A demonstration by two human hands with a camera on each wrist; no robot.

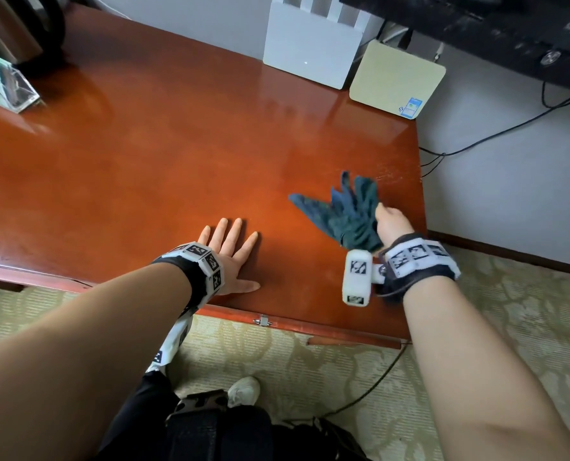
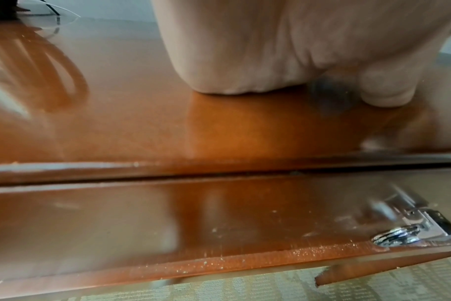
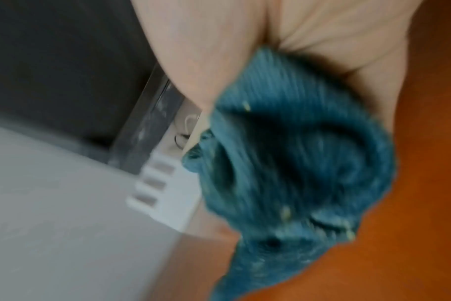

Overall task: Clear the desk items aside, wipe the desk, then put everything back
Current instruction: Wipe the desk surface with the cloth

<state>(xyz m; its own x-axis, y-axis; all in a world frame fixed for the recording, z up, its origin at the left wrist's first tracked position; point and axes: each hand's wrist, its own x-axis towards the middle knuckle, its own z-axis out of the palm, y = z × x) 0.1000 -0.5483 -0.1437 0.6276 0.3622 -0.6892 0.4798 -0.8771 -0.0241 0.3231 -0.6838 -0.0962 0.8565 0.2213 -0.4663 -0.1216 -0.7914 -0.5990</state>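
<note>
In the head view, the left hand lies flat on the red-brown table, near its front edge, with the fingers straight and spread; its grip is released and it holds nothing. The right hand is to the right of the left hand, close to the right edge of the table, and its grip is grasping a dark blue-green cloth. The cloth fans out from the hand toward the left and toward the back of the table; I cannot tell if its free end touches the wood. At the back of the table a white router stands against the wall, and just beside it, to the right, lies a flat cream box. At the far left of the table there is a clear plastic stand with green paper in it. Below the front edge of the table a patterned carpet is seen.

In the left wrist view, the palm of the left hand rests on the shiny table. Lower, on the front side of the table, a small metal latch is fixed.

In the right wrist view, which is blurred, the fingers of the right hand are closed around the cloth, and the cloth hangs over the table.
</note>
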